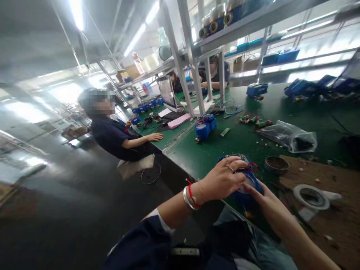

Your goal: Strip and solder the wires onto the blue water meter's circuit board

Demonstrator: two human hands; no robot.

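Note:
A blue water meter [250, 182] with a round dial and an open upper housing sits at the front edge of the green table. My left hand [223, 178], with a ring and bracelets at the wrist, lies across its top, fingers bent close to thin red wires [253, 167]. From the near right side my right hand [263, 197] holds the meter's body, its thumb on the dial; its other fingers are mostly hidden. Farther back stands a second blue meter [204, 128] with wires on top, beside a small green circuit board [225, 132].
Right of the meter are a round tin [276, 165], a tape roll [311, 197] on cardboard [298, 172] and a clear plastic bag [289, 137]. More blue meters [306, 88] stand behind. A metal shelf post [194, 75] rises mid-table. A co-worker [109, 127] sits at left.

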